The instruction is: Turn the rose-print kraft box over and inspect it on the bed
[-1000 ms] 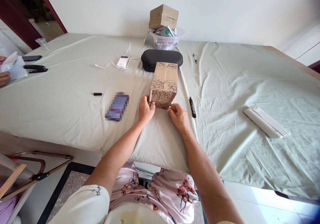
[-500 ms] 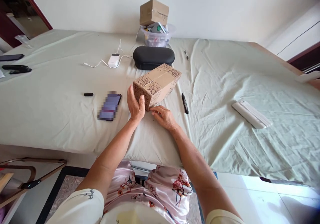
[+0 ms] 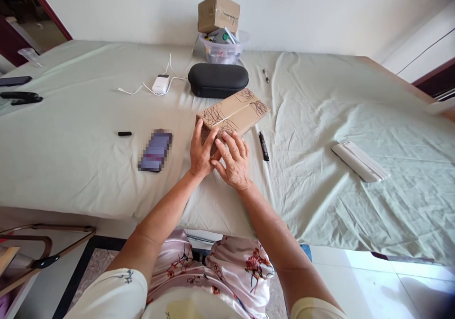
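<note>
A brown cardboard box [image 3: 236, 110] with dark scribbles near its corners and a seam of clear tape along its top lies in front of me on the cloth. My left hand [image 3: 202, 150] rests against its near left end, fingers apart and fingertips at the upper edge. Against the near right side is my right hand [image 3: 234, 162], its fingers spread and the thumb close to the left hand. The box's near lower corner is hidden behind both hands. Right of the box lies a black marker [image 3: 263, 146]; its likely cap [image 3: 124, 133] lies far to the left.
A phone [image 3: 155, 150] lies left of my hands. Behind the box are a black case [image 3: 218, 80], a white power bank [image 3: 160, 84] with a cable, and a plastic basket [image 3: 223, 53] under another carton [image 3: 218, 13]. A white pouch-like object [image 3: 360, 161] lies at right.
The box has turned and shifted slightly right. My right hand has risen from the box's lower corner to its near side, its fingers now spread. My left hand has moved right with the box.
</note>
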Demonstrator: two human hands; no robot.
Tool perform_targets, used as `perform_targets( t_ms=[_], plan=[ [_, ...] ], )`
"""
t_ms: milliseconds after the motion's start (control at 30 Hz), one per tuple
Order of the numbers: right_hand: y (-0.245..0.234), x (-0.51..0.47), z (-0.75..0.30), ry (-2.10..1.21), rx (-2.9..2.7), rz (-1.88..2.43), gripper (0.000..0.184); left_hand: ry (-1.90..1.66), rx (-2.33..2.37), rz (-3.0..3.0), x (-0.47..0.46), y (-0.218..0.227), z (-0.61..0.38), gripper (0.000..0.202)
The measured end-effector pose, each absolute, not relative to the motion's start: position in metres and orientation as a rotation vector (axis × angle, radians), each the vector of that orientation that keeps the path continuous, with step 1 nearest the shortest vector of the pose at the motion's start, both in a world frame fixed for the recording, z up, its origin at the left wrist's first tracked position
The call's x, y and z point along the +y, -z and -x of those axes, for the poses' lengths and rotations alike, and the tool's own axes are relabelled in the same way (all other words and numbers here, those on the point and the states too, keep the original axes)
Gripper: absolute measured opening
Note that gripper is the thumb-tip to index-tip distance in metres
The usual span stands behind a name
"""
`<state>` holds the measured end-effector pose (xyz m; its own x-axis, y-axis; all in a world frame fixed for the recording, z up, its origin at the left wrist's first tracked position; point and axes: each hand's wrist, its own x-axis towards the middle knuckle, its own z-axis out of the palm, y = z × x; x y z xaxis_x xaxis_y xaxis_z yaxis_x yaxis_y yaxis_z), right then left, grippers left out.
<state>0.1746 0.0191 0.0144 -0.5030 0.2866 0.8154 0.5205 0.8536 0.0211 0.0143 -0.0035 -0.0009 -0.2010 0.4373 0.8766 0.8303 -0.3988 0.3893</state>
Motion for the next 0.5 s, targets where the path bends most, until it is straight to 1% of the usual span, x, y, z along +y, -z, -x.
perform_targets(
  t_ms=[133,233,400,500],
  plan=[
    [-0.010,0.026,-0.181,0.331,-2.166,0.692,0.059,1.626,-1.432,1.785,-0.005,-0.002,-0.015,0.056],
    [-0.008,0.035,-0.190,0.307,-2.173,0.783,0.059,1.634,-1.401,1.796,-0.005,-0.004,-0.016,0.053],
    [-0.008,0.054,-0.210,0.287,-1.984,1.003,0.055,1.695,-1.366,1.841,-0.006,-0.008,-0.016,0.047],
    [-0.008,0.069,-0.225,0.184,-1.838,1.126,0.055,1.703,-1.448,1.886,-0.009,-0.009,-0.015,0.048]
  ],
)
